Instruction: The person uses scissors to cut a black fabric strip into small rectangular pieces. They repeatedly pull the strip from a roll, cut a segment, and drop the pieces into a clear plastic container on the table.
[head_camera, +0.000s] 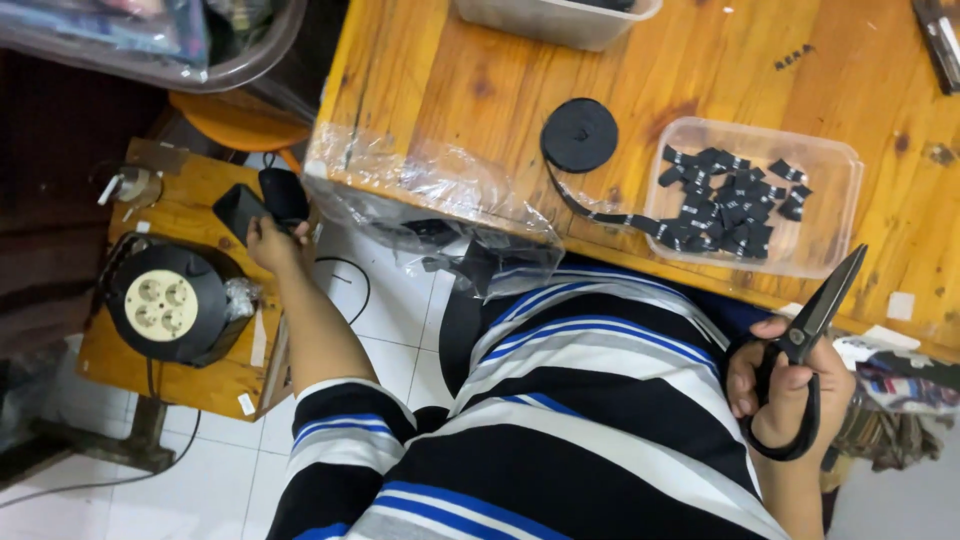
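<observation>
Striped in black, white and blue, the person's shirt (560, 430) filled the lower middle of the view, closest to the camera. To the right of the shirt, the right hand (785, 385) held a pair of black scissors (815, 320); its fingers (745, 385) were curled through and around the handle loops, and the closed blades pointed up toward the clear plastic tray (840, 165) on the wooden table (480, 70). That tray held a heap of short black label pieces (725, 205), lying just above the scissor tips. Left of the tray sat a roll of black ribbon (580, 135), its loose end trailing across the table edge to the tray. A crumpled clear plastic bag (430, 190) hung over the table's near edge, left of the ribbon roll.

Far left of the shirt, the left arm reached out to a low wooden stool (190, 300). The left hand (272, 240) was closed on a small black box-shaped object (240, 208), fingers wrapped tight around its lower end; a rounded black object (284, 192) rose just beside it, touching the hand, though I cannot tell whether the two are one piece. Below the hand on the stool rested a round black cable reel with a cream socket face (165, 303). White floor tiles (380, 330) showed between the stool and the shirt.
</observation>
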